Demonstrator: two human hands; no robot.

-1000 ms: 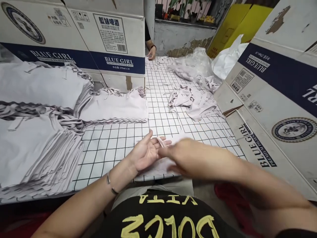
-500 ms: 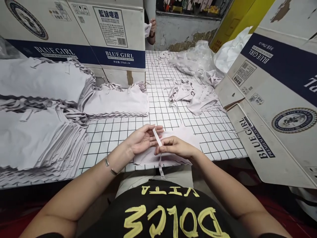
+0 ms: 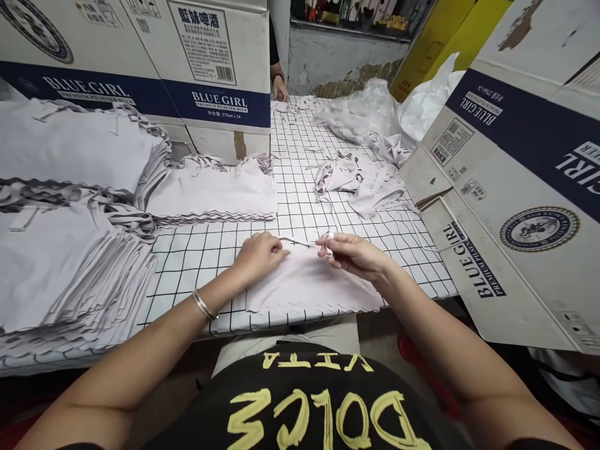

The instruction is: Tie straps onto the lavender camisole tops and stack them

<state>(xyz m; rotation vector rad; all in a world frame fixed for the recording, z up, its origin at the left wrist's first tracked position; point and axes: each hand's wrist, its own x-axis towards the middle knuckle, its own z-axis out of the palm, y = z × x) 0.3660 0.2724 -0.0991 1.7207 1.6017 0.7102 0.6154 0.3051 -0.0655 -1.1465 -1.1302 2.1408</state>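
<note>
1. Pale cloth piece (image 3: 309, 284) with a zigzag-cut near edge lies flat on the gridded counter (image 3: 206, 250), right at the front edge before the seated person.
2. A thin fabric strip (image 3: 302, 242) runs along the cloth's far edge, stretched between the two hands.
3. The left hand (image 3: 260, 253) rests knuckles-up on the cloth's far left corner, its grip closed down on the strip's left end; a metal bangle (image 3: 204, 305) sits on that wrist.
4. The right hand (image 3: 354, 255) hovers just above the cloth's far right part, thumb and forefinger pinched narrowly on the strip's right end.
5. A low stack of similar cloths (image 3: 210, 197) lies beyond the left hand, and taller stacks (image 3: 70, 219) spread over the counter's left side.
6. Loose scraps (image 3: 360, 184) lie heaped beyond the right hand, with crumpled clear plastic (image 3: 360, 115) farther back.
7. Printed "Blue Girl" cardboard cartons (image 3: 220, 75) stand behind the stacks; a flattened carton (image 3: 510, 206) leans in at the right.
8. Another person's hand (image 3: 280, 92) touches the counter's far end, beside the cartons.
</note>
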